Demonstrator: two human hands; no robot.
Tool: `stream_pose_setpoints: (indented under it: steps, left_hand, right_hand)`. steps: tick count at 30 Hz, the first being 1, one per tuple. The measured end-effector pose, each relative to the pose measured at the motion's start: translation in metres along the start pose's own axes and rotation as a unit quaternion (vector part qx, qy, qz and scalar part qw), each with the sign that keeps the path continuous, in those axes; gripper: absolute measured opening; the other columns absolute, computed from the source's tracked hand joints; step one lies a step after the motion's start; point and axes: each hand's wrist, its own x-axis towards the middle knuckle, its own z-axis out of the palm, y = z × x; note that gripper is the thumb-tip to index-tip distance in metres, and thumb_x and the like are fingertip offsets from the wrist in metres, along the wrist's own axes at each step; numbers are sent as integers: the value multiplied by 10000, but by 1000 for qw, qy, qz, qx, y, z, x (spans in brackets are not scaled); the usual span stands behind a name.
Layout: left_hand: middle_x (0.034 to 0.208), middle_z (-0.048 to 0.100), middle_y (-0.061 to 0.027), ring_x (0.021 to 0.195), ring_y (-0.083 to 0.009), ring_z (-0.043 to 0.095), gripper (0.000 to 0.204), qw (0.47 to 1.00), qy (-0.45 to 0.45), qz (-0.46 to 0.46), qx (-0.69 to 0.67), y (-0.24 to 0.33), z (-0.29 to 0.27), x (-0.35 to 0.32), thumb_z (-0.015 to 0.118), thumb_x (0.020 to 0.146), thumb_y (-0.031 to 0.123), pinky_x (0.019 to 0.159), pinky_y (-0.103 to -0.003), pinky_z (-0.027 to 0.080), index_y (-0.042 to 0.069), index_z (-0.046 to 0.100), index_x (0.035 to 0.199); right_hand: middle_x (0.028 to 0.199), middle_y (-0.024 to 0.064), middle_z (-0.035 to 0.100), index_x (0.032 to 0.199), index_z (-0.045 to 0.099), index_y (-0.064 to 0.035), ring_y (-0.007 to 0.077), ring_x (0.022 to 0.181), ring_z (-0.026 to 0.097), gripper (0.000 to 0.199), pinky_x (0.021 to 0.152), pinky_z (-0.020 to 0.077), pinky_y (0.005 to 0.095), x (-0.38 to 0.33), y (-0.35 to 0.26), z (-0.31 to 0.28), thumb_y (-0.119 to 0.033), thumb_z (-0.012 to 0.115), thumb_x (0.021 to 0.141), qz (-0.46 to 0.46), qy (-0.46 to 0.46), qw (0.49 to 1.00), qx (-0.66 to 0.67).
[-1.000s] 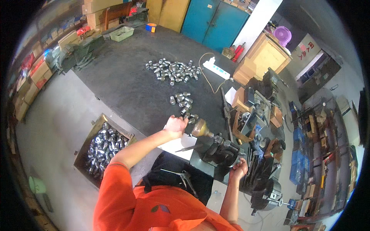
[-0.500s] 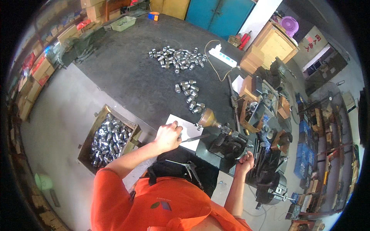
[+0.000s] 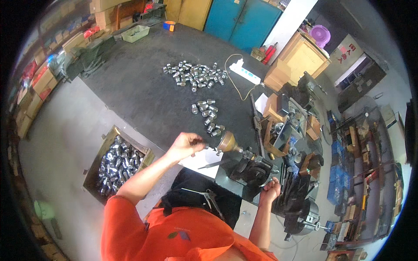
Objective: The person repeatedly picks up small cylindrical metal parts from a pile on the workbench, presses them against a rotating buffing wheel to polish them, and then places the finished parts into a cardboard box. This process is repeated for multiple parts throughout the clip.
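Observation:
My left hand is closed in a pinch above the left edge of a white paper sheet. Whatever it pinches is too blurred to make out. Just right of the fingertips sits an amber funnel-shaped cup, joined to a black bench fixture. My right hand is closed at the fixture's near right side, around its small handle, which the fingers mostly hide. A dark slim tool lies across the paper. Beyond the cup, several silvery metal fittings lie in a short row.
A bigger heap of fittings lies farther back on the dark table. At lower left stands a wooden crate full of fittings. A white power strip with its cord, open boxes and tools crowd the right side.
My left hand has lifted off the paper and moved up toward the amber cup. The dark slim tool now lies on the paper, clear of the hand. My right hand stays by the fixture.

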Motion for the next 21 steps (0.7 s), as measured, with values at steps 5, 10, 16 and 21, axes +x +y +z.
stream_pose_setpoints:
  steps: [5, 10, 16, 21]
  left_hand:
    - [674, 568, -75, 511, -106, 529, 235, 987, -79, 28, -137, 34, 0, 18, 605, 776, 132, 468, -222, 441, -59, 558, 905]
    - [679, 572, -80, 533, -122, 552, 228, 982, -133, 19, -134, 27, 3, 37, 602, 778, 126, 502, -227, 460, -54, 561, 912]
    - [719, 586, -78, 602, -119, 568, 221, 976, -177, 56, -112, 27, -2, 47, 620, 755, 73, 537, -230, 472, -55, 567, 928]
    - [768, 594, -76, 644, -115, 572, 225, 976, -187, 60, -93, 34, -2, 48, 626, 736, 32, 595, -229, 480, -49, 570, 938]
  right_hand:
    - [532, -48, 280, 828, 473, -25, 57, 445, 230, 105, 399, 191, 208, -2, -3, 1, -96, 405, 791, 1, -12, 1000, 0]
    - [527, -51, 284, 831, 485, -32, 61, 442, 231, 117, 400, 186, 212, -1, -1, -3, -136, 435, 814, -2, -10, 1000, -2]
    - [522, -53, 276, 820, 495, -30, 63, 438, 228, 132, 405, 183, 216, -7, -1, -2, -154, 448, 829, -15, -12, 1000, 8]
    - [515, -49, 281, 799, 495, -15, 57, 436, 225, 124, 404, 175, 215, -26, -19, -6, -127, 445, 784, -28, -48, 998, 7]
